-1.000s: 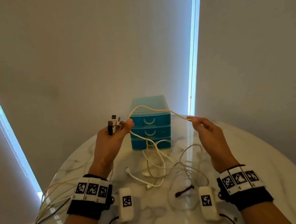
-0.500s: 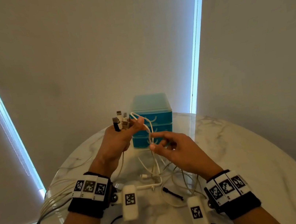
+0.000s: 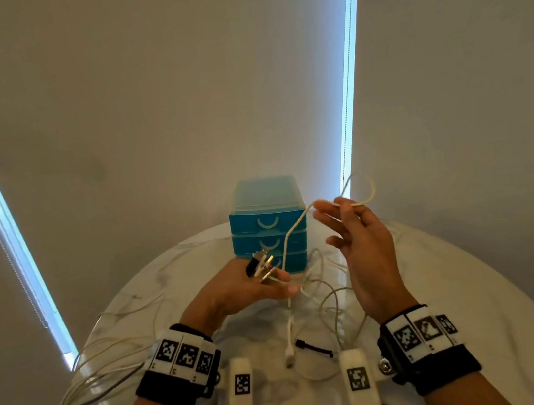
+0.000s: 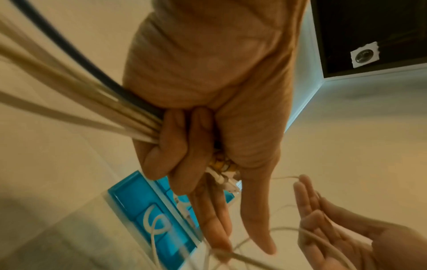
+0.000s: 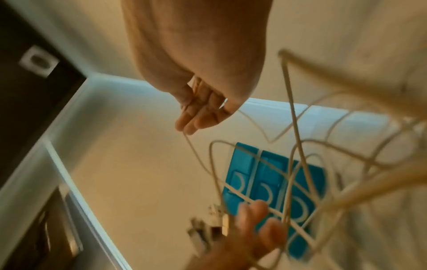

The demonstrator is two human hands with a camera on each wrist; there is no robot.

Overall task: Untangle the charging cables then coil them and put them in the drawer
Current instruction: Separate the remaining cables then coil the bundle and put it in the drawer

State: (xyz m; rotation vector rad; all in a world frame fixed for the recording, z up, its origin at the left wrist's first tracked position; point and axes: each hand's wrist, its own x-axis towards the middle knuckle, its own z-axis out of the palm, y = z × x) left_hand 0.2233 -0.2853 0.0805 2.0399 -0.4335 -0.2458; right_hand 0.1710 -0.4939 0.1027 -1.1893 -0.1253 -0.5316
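Observation:
My left hand (image 3: 241, 293) grips a bundle of cable plugs (image 3: 263, 265), white ones and a black one, just in front of the blue drawer unit (image 3: 267, 223). Its outer fingers (image 4: 175, 155) curl round the cords. One white cable (image 3: 292, 229) rises taut from that hand to my raised right hand (image 3: 357, 234), right of the unit. There it is nipped between nearly straight fingers (image 5: 187, 126), and its free end loops past them. More cable lies in loose loops (image 3: 332, 300) on the table under both hands. All three drawers are closed.
The round white marble table (image 3: 480, 292) stands against pale roller blinds. A white plug (image 3: 290, 355) and a short black connector (image 3: 315, 347) lie near me. Several cords (image 3: 92, 367) trail off the table's left edge.
My right hand went from beside the left hand up and to the right, drawing the white cable out. The left hand sank toward the table with its bundle.

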